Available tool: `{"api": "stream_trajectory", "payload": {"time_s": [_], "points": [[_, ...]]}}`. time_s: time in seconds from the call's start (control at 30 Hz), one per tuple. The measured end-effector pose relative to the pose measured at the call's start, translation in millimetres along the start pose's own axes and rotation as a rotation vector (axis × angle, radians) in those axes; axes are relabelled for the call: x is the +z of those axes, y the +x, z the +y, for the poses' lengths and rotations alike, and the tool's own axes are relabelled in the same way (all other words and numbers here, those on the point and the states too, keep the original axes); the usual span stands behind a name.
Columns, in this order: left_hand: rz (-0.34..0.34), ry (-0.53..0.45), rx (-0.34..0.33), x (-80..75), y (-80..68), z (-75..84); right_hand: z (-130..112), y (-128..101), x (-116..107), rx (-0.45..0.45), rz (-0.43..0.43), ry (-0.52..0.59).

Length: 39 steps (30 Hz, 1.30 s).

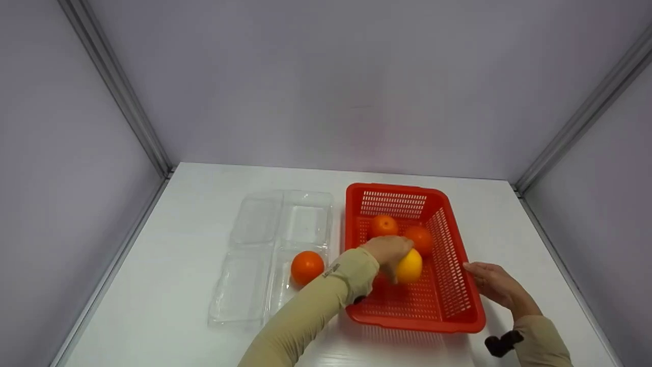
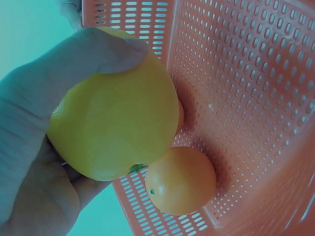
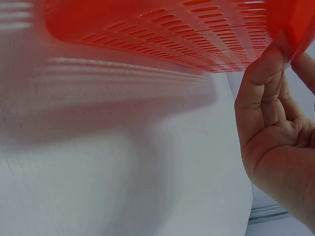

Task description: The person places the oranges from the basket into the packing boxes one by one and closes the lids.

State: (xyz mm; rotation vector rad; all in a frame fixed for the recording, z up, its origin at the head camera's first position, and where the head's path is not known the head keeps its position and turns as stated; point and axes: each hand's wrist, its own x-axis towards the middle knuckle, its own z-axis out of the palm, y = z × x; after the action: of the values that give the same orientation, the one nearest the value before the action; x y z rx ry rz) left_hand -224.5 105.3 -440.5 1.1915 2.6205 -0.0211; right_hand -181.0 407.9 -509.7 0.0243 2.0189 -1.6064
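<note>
White tabletop (image 1: 153, 265), yellow fruit (image 1: 410, 267) within curled left hand (image 1: 389, 251), basket rim (image 1: 407, 324) in pinching right hand (image 1: 495, 283)

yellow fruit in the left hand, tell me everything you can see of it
The yellow fruit is round and smooth-skinned, with a dent and a small green bit at its edge in the left wrist view. The left hand grips it, thumb laid across it. It is over the red basket, near two orange fruits; whether it touches either is unclear. No cut shows on the visible side; the rest is hidden by the hand.
</note>
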Motion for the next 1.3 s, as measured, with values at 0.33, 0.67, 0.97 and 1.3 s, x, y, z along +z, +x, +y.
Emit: {"api": "stream_trajectory", "payload": {"time_s": [0.33,0.67,0.97,1.3], "points": [[-0.024,-0.005,0.002,-3.3,-2.9,-1.8,0.9,0.0,0.1,-0.007,-0.012,0.000],[-0.018,-0.008,0.012,-1.5,-1.0,-4.4,2.4,-0.1,1.2,-0.020,-0.016,-0.004],[-0.012,-0.030,0.019,-3.8,-1.9,-3.9,1.7,-1.7,1.3,-0.007,-0.007,-0.004],[-0.003,-0.031,0.037,-5.1,-5.8,-4.6,0.8,-0.9,1.7,0.001,-0.005,-0.001]]}}
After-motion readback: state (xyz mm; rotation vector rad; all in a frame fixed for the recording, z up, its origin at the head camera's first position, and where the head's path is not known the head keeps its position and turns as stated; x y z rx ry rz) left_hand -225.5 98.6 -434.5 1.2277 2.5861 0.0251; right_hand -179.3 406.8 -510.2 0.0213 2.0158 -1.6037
